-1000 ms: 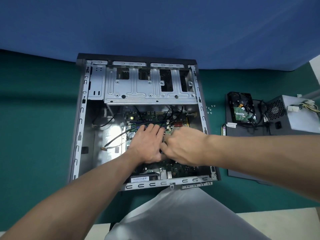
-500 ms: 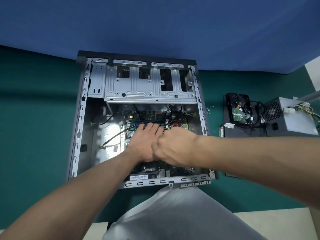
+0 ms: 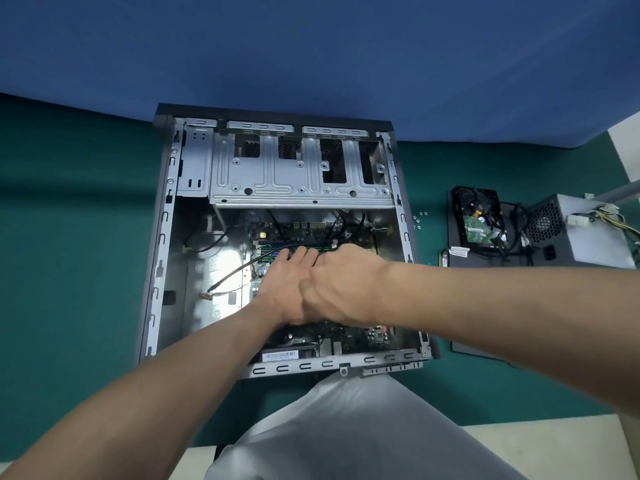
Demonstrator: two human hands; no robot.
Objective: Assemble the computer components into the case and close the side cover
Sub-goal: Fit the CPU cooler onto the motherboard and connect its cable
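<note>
The open computer case (image 3: 161,237) lies flat on the green table, its motherboard (image 3: 311,230) showing inside. My left hand (image 3: 284,285) rests on the board with its fingers stretched forward, the tips pressing on a green memory module (image 3: 273,252). My right hand (image 3: 343,285) sits right beside it, thumb against the left hand, knuckles up over the same slot area. Its fingers bend down out of sight. A hard drive (image 3: 478,220) and a grey power supply (image 3: 588,237) lie to the right of the case, on a dark side cover (image 3: 485,261).
The metal drive cage (image 3: 298,174) spans the far half of the case. A loose black cable with a small connector (image 3: 207,295) lies on the case floor at left. Several small screws (image 3: 419,220) sit on the table between case and drive. My grey-clad knee is near the front edge.
My right hand has slid left until it touches the left hand. Both hands stay over the memory slots; the left hand's fingers remain stretched on the module.
</note>
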